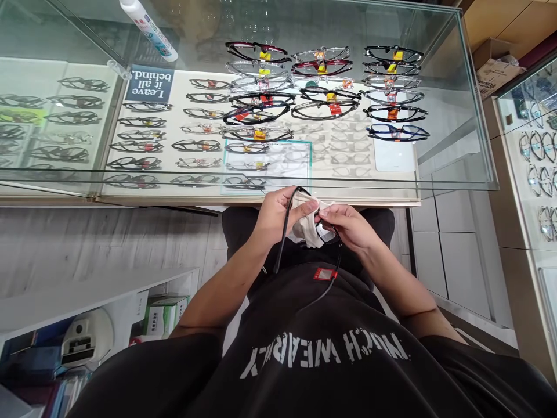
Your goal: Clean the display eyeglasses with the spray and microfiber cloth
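Observation:
Between my hands, just past the counter's front edge, is a pair of black-framed eyeglasses (285,229), its temples pointing toward my body. A red tag (325,274) hangs on one temple. My left hand (278,212) is closed around a pale cloth (307,226) and one side of the frame, thumb pressing on the cloth. With thumb and fingers pinched, my right hand (346,225) grips the other side of the frame near the bridge. The cloth covers much of the lenses.
A glass display counter (331,184) stretches ahead. Rows of tagged eyeglasses (395,113) lie on top, with more inside. A white bottle (150,30) lies at the far left. A shelf unit (165,278) stands low at left, and another display case (509,174) at right.

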Demonstrator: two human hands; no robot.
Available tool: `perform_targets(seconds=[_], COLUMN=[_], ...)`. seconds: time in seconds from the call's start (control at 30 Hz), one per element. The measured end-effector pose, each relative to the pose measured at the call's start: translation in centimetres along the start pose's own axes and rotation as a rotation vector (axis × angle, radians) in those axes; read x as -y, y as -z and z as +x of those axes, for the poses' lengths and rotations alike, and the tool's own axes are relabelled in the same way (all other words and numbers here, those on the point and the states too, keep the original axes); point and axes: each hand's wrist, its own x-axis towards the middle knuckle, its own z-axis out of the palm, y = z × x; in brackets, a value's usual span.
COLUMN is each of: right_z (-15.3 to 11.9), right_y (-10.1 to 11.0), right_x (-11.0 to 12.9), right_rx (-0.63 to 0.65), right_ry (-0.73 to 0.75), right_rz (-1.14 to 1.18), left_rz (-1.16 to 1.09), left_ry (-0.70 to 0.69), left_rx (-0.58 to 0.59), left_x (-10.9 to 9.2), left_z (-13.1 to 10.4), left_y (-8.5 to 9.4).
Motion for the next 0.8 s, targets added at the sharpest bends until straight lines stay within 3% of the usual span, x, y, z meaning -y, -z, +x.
perform_targets(seconds=[0.13,0.3,0.47,0.57,0.73,0.8], right_z=[-0.5,-0.9,-0.5,-0.3,-0.5,-0.7], right_y=[-0.3,-0.6,-0.3,-0.4,-0.9,-0.8], right_x=[0.8,2.2,1.7,1.2,1.9,2.4], right_rx=[-0.024,0.001,0.034,0.038,0.048,0.041], right_ry=[-0.011,0.013,0.015,-0.015,0.003,0.016], right_rz=[0.012,-0.028,-0.053,-0.025,-0.03,-0.051], left_rz=[0.097,0.103,0.022,0.026,0.12,0.134], left_ry=[-0.097,-0.034,0.028,0.024,-0.044,-0.079], left_rx=[-0.035,0.135,0.262,0.204,-0.028,-0.063], left_x=[-0.7,-2.0,-1.8,-1.1,-0.2,-0.3], left_z=[-0.3,-0.3,-0.2,-0.1,-0.3,-0.5], left_y=[-0.1,1.4,2.4,1.8,0.5,0.4])
